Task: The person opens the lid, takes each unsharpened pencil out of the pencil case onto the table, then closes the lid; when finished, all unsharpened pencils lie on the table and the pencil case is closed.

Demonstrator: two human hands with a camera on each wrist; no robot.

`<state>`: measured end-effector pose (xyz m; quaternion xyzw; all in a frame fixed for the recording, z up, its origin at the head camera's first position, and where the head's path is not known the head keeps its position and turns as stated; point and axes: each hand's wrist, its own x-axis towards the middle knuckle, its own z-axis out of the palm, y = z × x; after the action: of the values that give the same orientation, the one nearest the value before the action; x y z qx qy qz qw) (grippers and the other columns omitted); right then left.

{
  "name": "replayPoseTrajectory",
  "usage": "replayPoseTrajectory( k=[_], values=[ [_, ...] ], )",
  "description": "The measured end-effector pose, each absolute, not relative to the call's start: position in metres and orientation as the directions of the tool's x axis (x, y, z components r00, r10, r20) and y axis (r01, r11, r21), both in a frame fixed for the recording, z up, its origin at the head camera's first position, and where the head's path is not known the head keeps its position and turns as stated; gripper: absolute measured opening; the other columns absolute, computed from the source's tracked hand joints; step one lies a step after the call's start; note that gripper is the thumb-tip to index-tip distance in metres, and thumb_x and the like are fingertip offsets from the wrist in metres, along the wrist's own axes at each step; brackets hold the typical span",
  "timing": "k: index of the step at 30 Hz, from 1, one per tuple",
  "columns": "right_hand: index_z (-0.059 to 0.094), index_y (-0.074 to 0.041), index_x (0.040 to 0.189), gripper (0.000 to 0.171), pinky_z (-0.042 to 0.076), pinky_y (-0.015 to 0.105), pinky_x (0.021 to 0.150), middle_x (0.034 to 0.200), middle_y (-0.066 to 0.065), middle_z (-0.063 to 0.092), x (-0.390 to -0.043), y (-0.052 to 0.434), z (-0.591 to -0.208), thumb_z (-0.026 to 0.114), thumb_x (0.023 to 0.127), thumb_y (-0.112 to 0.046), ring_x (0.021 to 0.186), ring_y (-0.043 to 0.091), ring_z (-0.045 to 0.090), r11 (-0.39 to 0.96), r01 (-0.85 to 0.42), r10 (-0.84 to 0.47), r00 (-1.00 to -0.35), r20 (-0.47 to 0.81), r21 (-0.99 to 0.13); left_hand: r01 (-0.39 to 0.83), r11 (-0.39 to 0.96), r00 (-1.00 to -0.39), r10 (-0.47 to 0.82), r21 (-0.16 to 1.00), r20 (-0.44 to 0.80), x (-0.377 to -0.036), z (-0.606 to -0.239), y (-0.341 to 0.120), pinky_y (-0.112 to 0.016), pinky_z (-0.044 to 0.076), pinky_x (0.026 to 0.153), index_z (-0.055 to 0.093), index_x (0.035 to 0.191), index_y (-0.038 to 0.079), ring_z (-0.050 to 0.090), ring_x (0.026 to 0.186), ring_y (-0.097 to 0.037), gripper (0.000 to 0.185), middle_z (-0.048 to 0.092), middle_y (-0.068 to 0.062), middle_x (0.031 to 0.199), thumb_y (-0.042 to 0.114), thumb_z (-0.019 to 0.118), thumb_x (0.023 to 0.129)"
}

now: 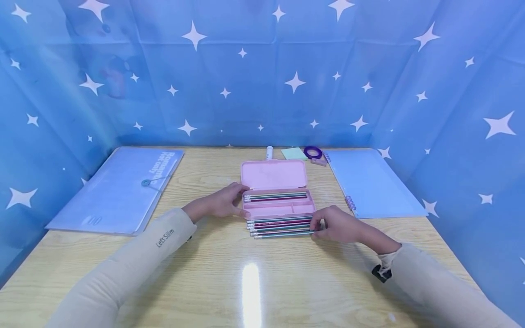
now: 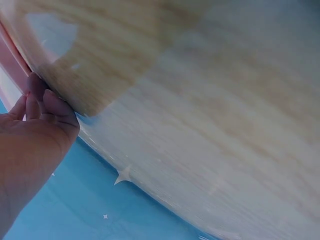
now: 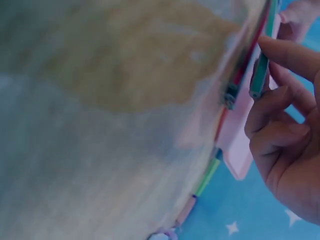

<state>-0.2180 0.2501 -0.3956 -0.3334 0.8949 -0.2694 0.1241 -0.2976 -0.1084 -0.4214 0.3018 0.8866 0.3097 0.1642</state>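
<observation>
Head view: my right hand pinches the right end of a teal pencil, which runs leftward along the near side of the pink case; my left hand grips the case's left end.

case — pink | pencils: green, maroon | cloth — blue, white stars

The table leaves nearside passage; pencils block the pink case in front.

L sleeve – "Let's Slim" | lilac folder – "Romantic" prob., rest of txt unclear
</observation>
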Motion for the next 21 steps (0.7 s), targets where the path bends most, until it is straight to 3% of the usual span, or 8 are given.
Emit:
replayPoseTrajectory(
  k=[5,11,17,21],
  values=[
    [0.071,-0.013,0.084,0.009,0.046,0.025,0.061,0.078,-0.010,0.063,-0.2185,0.2463,-0.4006,0.077,0.084,-0.006,0.066,0.009,0.052,0.643,-0.526,-0.636,-0.771,-0.006,-0.557,0.431,0.621,-0.763,0.638,0.655,-0.103,-0.2975,-0.4214,-0.1083,-0.037,0.036,0.101,0.035,0.148,0.004,0.041,0.118,-0.023,0.090,0.042,-0.012,0.139,0.045,0.080,0.081],
    [0.069,-0.015,0.080,0.013,0.046,0.026,0.063,0.077,-0.010,0.062,-0.2189,0.2428,-0.4010,0.079,0.082,-0.007,0.069,0.009,0.052,0.657,-0.534,-0.623,-0.782,0.016,-0.532,0.430,0.617,-0.761,0.640,0.659,-0.103,-0.2985,-0.4218,-0.1088,-0.039,0.034,0.107,0.035,0.148,0.004,0.039,0.126,-0.023,0.090,0.039,-0.013,0.143,0.045,0.080,0.082],
    [0.068,-0.016,0.081,0.014,0.047,0.027,0.067,0.078,-0.010,0.062,-0.2210,0.2412,-0.4003,0.081,0.081,-0.010,0.072,0.008,0.055,0.683,-0.521,-0.605,-0.796,0.002,-0.512,0.429,0.617,-0.761,0.641,0.660,-0.104,-0.2985,-0.4204,-0.1089,-0.038,0.036,0.101,0.034,0.149,0.004,0.040,0.121,-0.024,0.092,0.040,-0.013,0.142,0.047,0.080,0.081],
    [0.068,-0.014,0.083,0.015,0.047,0.027,0.067,0.078,-0.009,0.062,-0.2219,0.2408,-0.3997,0.082,0.080,-0.011,0.073,0.009,0.056,0.693,-0.504,-0.596,-0.803,-0.017,-0.515,0.422,0.616,-0.759,0.641,0.665,-0.112,-0.2985,-0.4204,-0.1090,-0.039,0.034,0.107,0.034,0.149,0.005,0.038,0.128,-0.023,0.090,0.038,-0.013,0.145,0.046,0.079,0.082]
  ],
)
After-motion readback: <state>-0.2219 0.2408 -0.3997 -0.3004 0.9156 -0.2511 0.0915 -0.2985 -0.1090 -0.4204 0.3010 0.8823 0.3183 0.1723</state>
